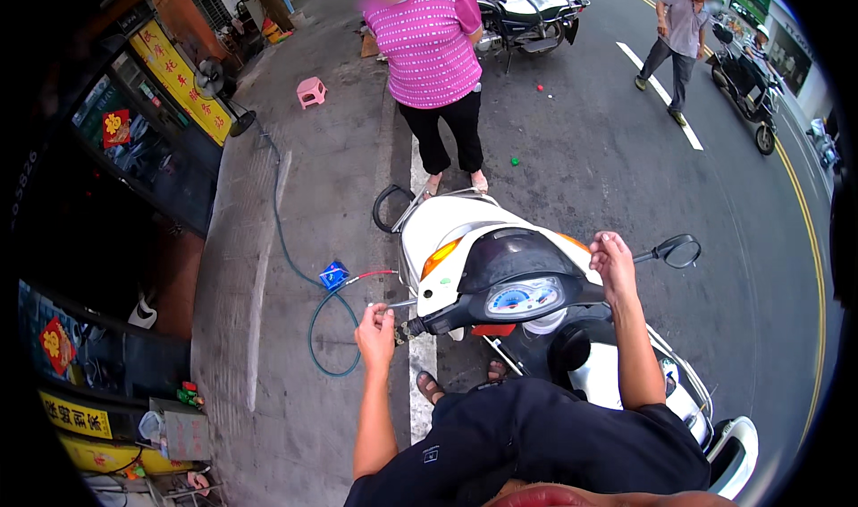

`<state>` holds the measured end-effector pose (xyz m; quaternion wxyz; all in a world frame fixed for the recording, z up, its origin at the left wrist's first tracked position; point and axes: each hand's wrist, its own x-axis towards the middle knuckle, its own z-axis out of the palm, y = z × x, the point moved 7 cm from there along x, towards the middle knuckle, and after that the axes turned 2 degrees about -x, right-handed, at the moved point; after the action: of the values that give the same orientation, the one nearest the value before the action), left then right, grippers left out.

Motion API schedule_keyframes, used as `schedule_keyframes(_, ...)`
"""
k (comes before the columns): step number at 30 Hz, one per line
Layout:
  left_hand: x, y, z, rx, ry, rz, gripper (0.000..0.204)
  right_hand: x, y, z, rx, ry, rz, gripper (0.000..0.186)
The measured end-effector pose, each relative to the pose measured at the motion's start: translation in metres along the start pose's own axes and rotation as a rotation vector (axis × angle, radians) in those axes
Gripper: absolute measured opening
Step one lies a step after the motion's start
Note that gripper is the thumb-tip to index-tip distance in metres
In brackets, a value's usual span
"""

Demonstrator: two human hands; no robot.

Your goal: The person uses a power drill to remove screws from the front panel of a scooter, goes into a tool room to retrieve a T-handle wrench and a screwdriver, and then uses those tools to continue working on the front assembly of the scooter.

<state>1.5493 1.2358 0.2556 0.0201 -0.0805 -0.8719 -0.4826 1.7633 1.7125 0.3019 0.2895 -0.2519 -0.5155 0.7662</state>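
Note:
A white scooter (433, 221) stands in front of me with a dark handlebar cover and dashboard (523, 297). My left hand (375, 328) has its fingers closed at the end of the silver left lever (402, 305), beside the grip. My right hand (610, 266) is raised at the right end of the handlebar, fingers curled, near the round mirror (679, 252); what they hold, if anything, is unclear. A red-tipped hose (375, 274) runs to the scooter's left side by a blue box (333, 275).
A person in a pink top (424, 42) stands beyond the scooter. A walker (675, 51) and a rider (751, 78) are on the road. Parked motorbikes (527, 15), a pink stool (312, 92), a coiled hose (332, 373), a fan (211, 82) and shopfronts surround me.

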Motion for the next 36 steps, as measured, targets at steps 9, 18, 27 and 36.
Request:
schedule_keyframes(9, 0.001, -0.006, 0.003, -0.004, -0.019, 0.004, 0.019, -0.038, 0.024, 0.002, -0.044, 0.012, 0.158, 0.015)
schedule_keyframes(18, 0.001, -0.005, 0.002, 0.029, -0.013, -0.004, 0.022, 0.117, -0.065, 0.153, 0.754, -0.532, 0.033, 0.053)
schedule_keyframes(27, -0.003, -0.004, 0.0, -0.031, -0.019, -0.005, 0.022, 0.173, -0.08, 0.194, 0.714, -0.381, 0.151, 0.049)
schedule_keyframes(36, -0.002, 0.018, -0.001, -0.032, -0.126, 0.247, 0.013, 0.025, -0.065, 0.278, 0.095, -0.814, 0.176, 0.045)
